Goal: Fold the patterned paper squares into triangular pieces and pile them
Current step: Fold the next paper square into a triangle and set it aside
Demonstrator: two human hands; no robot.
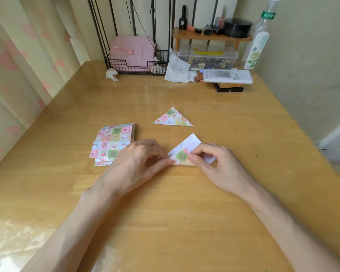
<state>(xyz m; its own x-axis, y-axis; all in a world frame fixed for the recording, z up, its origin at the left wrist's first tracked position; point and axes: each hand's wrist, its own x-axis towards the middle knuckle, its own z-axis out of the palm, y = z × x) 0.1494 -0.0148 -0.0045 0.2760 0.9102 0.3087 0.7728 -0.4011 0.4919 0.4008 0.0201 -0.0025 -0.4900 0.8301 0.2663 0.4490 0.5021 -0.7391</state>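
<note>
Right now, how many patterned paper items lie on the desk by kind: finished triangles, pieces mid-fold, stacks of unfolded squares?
Finished triangle: 1
Piece mid-fold, pinched by left hand and right hand: 1
Stack of unfolded squares: 1, sheets uncountable
Total: 3

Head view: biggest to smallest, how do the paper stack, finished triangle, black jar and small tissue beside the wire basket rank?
Largest: paper stack.
Next: finished triangle and black jar, about alike; the jar sits farther back.
Smallest: small tissue.
</note>
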